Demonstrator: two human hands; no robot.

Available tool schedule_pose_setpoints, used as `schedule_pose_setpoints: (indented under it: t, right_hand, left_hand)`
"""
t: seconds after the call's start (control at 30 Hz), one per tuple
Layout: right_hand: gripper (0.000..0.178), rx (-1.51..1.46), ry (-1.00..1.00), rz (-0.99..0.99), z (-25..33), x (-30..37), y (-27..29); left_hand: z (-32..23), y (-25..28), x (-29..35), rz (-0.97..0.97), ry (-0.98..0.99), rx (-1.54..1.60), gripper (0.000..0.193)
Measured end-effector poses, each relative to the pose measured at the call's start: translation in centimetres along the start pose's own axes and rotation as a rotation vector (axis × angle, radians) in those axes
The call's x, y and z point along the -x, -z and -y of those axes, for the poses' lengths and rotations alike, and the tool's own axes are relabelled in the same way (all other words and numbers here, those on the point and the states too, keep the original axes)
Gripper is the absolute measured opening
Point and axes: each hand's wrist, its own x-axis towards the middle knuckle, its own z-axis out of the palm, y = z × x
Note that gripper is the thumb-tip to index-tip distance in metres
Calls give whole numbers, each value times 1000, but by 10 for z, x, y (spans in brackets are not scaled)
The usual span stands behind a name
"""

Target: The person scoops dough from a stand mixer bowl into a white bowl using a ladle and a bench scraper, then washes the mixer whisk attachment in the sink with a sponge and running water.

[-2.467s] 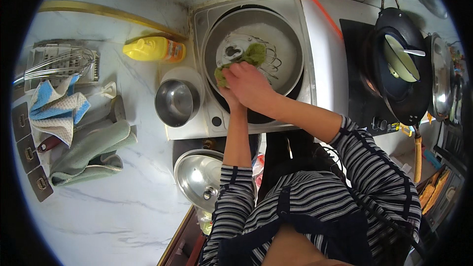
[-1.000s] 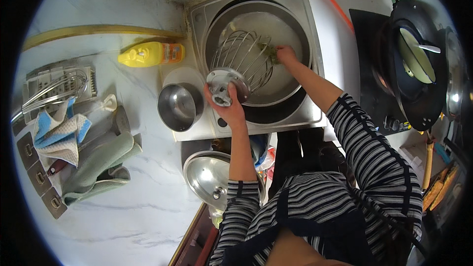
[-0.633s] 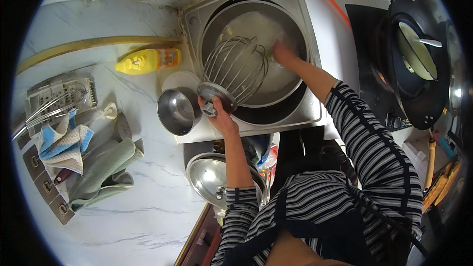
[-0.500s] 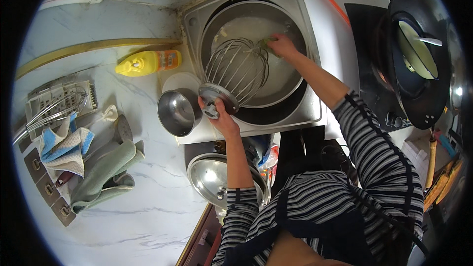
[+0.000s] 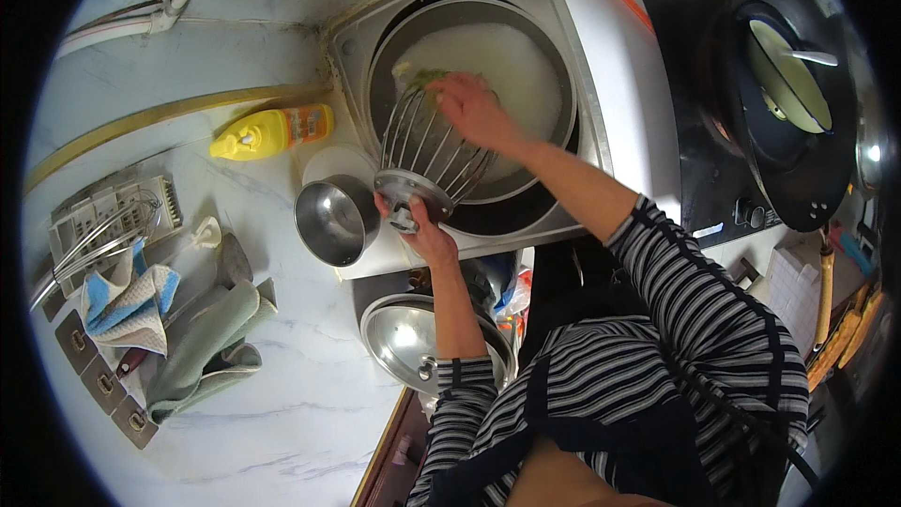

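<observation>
Currently grips the whisk (image 5: 427,155) by its hub in closed left fingers (image 5: 419,213), long axis toward one o'clock; pinches a green scrubber (image 5: 427,79) near the wire tips in right fingers (image 5: 452,94).

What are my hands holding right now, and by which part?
Left hand: the large whisk, by its metal hub. Right hand: a green scrubber, exact grip hidden.
</observation>
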Motion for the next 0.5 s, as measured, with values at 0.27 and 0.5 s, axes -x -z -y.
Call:
schedule_pose_setpoints:
  t: [0.27, 0.5]
  right_hand:
    - [34, 143, 26, 2, 33, 32, -7]
    - [32, 2, -178, 89, -21, 12, 0]
  left_hand:
    - [-6, -25, -5, -110, -44, -8, 61]
    - [-9, -25, -10, -163, -58, -119, 54]
